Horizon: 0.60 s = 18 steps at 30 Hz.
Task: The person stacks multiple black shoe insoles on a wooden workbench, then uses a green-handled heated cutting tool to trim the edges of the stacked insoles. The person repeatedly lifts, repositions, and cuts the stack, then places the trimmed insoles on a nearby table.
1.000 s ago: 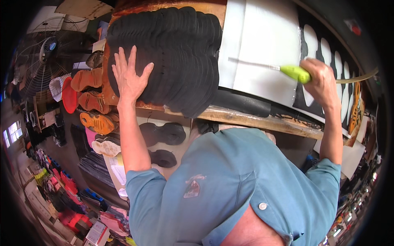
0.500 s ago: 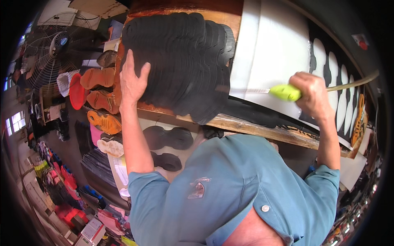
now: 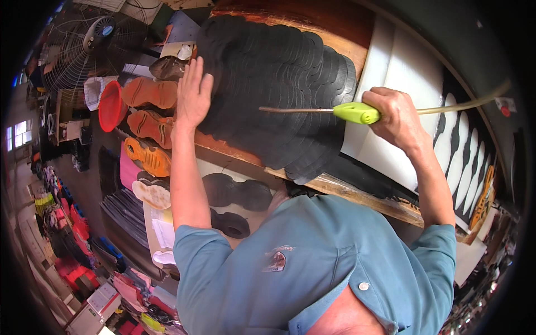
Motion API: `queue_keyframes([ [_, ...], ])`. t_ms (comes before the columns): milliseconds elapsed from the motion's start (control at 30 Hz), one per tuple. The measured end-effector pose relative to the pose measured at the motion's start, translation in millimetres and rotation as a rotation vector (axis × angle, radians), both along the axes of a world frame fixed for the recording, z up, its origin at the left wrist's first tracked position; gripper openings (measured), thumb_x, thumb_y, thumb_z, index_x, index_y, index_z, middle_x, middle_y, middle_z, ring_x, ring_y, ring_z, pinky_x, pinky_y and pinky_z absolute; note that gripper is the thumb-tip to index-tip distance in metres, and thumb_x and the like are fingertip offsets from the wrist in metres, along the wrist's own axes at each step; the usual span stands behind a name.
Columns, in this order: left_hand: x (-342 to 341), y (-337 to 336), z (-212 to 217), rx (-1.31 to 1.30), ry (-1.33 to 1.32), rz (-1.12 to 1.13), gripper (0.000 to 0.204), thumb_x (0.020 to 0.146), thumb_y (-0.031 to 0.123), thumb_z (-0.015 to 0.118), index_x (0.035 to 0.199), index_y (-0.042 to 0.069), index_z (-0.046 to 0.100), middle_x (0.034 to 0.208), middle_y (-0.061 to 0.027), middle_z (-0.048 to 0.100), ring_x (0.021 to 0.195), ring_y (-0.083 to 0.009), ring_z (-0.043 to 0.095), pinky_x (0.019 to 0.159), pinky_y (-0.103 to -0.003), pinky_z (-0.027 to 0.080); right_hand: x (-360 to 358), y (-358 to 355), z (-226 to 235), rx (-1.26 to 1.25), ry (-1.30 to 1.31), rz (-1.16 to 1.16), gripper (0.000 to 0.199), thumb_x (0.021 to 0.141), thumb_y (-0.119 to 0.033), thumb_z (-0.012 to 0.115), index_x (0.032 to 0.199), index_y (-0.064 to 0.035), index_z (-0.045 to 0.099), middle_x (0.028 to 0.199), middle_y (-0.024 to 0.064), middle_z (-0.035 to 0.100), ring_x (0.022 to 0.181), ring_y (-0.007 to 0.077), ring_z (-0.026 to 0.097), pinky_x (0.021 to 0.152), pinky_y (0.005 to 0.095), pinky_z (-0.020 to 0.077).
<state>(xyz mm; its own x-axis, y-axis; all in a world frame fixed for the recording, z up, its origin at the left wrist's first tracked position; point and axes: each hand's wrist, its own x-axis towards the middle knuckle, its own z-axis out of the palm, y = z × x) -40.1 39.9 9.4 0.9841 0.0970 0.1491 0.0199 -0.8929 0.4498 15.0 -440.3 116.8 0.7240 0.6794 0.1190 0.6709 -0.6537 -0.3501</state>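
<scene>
Overlapping black sole-shaped sheets (image 3: 262,72) lie fanned out on a wooden worktable (image 3: 343,34). At their left edge rests my left hand (image 3: 194,97), flat with fingers stretched out and holding nothing. To the right, my right hand (image 3: 395,114) is wrapped round a lime-green air blow gun (image 3: 354,113). Its long thin nozzle points left across the black sheets, and a hose (image 3: 455,106) trails from behind my fist toward the right. Whether the nozzle touches the sheets I cannot tell.
White sheet material (image 3: 399,67) lies right of the black pieces, with white sole shapes (image 3: 463,159) beyond. Orange soles (image 3: 148,156) and a red round dish (image 3: 111,106) stand at left. A wire fan (image 3: 92,47) is at far left. Black soles (image 3: 237,192) lie below the table edge.
The blow gun has swung left, so its nozzle now reaches over the black sheets instead of the white material. My left hand's fingers have drawn together. The whole view has shifted slightly.
</scene>
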Motion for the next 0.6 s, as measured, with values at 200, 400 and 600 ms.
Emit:
queue_keyframes([
  [200, 2, 8, -2, -0.003, -0.055, 0.013, 0.06, 0.119, 0.044, 0.031, 0.161, 0.008, 0.054, 0.17, -0.0295, 0.041, 0.161, -0.0448, 0.033, 0.132, -0.05, 0.025, 32, 44, -6, -0.083, -0.022, 0.004, 0.022, 0.079, -0.004, 0.078, 0.1, -0.0061, 0.073, 0.089, 0.017, 0.075, 0.086, 0.0393, 0.075, 0.076, 0.0499, 0.0601],
  [400, -6, -1, -4, 0.093, 0.002, 0.141, 0.056, 0.118, 0.049, 0.031, 0.162, 0.025, 0.057, 0.174, -0.0299, 0.034, 0.161, -0.0485, 0.029, 0.132, -0.056, 0.021, 45, 67, -4, -0.017, -0.089, -0.034, 0.02, 0.086, -0.008, 0.082, 0.105, -0.0076, 0.077, 0.091, 0.018, 0.079, 0.083, 0.0385, 0.077, 0.076, 0.0487, 0.0618],
  [600, -6, -1, -4, 0.072, -0.056, 0.121, 0.051, 0.118, 0.04, 0.039, 0.163, 0.022, 0.054, 0.17, -0.0255, 0.042, 0.155, -0.0453, 0.041, 0.127, -0.054, 0.031, 47, 53, -11, -0.088, -0.005, -0.081, 0.02, 0.082, -0.005, 0.078, 0.102, -0.0067, 0.073, 0.094, 0.017, 0.076, 0.09, 0.0397, 0.074, 0.079, 0.0501, 0.0593],
])
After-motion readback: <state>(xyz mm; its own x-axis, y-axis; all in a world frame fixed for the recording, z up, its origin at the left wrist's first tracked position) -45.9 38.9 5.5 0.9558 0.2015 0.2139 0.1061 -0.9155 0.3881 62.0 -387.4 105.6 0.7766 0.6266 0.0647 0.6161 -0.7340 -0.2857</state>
